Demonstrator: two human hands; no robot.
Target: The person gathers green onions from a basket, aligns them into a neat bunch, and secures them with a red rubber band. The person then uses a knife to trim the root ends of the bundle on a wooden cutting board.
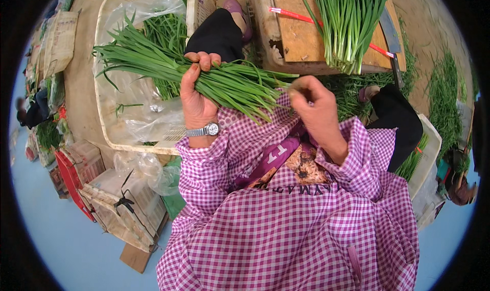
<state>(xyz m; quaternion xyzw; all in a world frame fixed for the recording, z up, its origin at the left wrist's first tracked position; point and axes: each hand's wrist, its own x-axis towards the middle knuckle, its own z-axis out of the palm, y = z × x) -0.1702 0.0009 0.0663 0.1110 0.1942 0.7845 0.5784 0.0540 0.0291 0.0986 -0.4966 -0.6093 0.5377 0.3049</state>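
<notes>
My left hand (201, 84), with a silver watch on its wrist, is wrapped round a bunch of garlic chives (235, 87). The leafy ends of the bunch spread to the left over a crate, and its cut ends point right above my lap. Close to those ends, my right hand (316, 107) is closed in a pinch; whatever lies between its fingertips is too small to make out. A larger bunch of chives (349, 25) lies on a wooden board (296, 38) ahead of me, across red tape strips (291, 14).
A knife (390, 35) lies at the board's right edge. On the left stands a cream plastic crate (104, 112), lined with clear plastic and holding more chives. Loose greens (444, 92) cover the floor at right. Another crate (431, 143) stands by my right leg; stacked crates (122, 204) are at lower left.
</notes>
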